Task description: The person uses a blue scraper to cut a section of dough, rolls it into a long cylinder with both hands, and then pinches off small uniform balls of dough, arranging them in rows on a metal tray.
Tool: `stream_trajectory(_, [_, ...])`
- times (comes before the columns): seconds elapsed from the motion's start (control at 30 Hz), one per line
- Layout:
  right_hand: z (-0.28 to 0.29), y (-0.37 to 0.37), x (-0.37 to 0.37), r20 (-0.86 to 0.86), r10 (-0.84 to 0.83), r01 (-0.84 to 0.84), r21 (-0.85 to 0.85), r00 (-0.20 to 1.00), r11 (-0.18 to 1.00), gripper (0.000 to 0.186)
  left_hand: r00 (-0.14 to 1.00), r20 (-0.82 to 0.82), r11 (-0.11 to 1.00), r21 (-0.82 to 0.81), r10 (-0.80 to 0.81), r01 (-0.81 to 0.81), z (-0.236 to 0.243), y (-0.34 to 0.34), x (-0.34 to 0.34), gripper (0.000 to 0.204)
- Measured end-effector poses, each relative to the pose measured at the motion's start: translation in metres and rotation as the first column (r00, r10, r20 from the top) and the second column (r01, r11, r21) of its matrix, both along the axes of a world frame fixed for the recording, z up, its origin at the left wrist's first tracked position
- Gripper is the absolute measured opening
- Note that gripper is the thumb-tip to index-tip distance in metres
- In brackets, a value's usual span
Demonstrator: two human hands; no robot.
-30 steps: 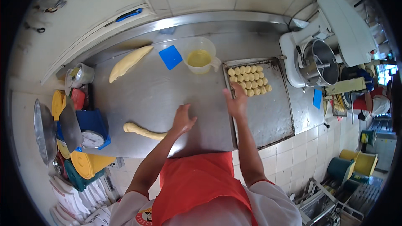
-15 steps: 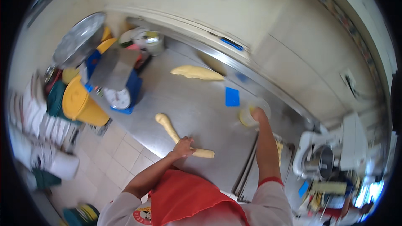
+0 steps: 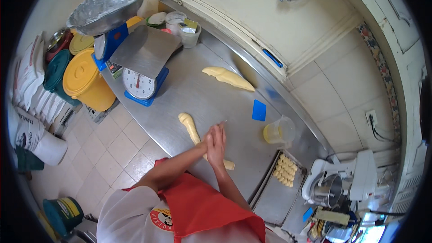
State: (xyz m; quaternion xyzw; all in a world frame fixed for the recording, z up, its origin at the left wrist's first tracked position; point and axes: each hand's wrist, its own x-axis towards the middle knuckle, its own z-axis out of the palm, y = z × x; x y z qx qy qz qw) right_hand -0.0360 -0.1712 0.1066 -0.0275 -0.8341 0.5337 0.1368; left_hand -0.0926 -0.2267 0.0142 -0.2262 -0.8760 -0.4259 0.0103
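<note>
Two hands: both laid together on one dough rope, at the near edge of the table.
Table: stainless steel worktop (image 3: 198, 94), bearing everything below.
Scale: blue dial scale with steel pan (image 3: 143, 65), well beyond the hands to their left.
Baking tray: steel tray (image 3: 270, 198) just right of the hands, with a cluster of small dough pieces (image 3: 285, 171) at its far end.
Dough rope: long pale roll (image 3: 193, 130) lying under both palms, its ends sticking out on either side.
Second dough: thicker pale piece (image 3: 228, 77) well beyond the hands, near the wall.
Jug: clear plastic, yellow liquid (image 3: 278, 131), right of the hands.
Left hand (image 3: 208, 143): flat on the rope, fingers extended, not closed round it.
Right hand (image 3: 218, 144): pressed beside the left, flat on the rope, fingers extended.
Scraper: blue plastic card (image 3: 259, 110), beyond and right of the hands.
</note>
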Motion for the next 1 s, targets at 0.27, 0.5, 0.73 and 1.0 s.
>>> stream_trajectory(0.27, [-0.035,0.082,-0.065,0.428,-0.313,0.473,-0.344,0.848,0.811,0.048,0.778,0.001,0.777,-0.047,-0.628,0.628,0.085,-0.046,-0.007,0.059])
stream_trajectory(0.5, [-0.056,0.052,0.06,-0.134,-0.152,0.196,0.814,0.979,0.547,0.029,0.837,-0.242,0.871,-0.142,-0.491,0.469,0.034,-0.095,0.018,0.042])
stream_trajectory(0.73, [-0.085,0.087,0.093,0.727,-0.298,-0.202,0.514,0.619,0.833,0.05,0.608,0.509,0.553,-0.277,-0.609,0.786,0.011,-0.042,0.003,0.059])
stream_trajectory(1.0, [-0.128,0.054,0.133,0.299,-0.447,0.123,0.703,0.843,0.701,0.061,0.816,0.048,0.738,-0.398,-0.576,0.545,-0.027,-0.01,0.089,0.058])
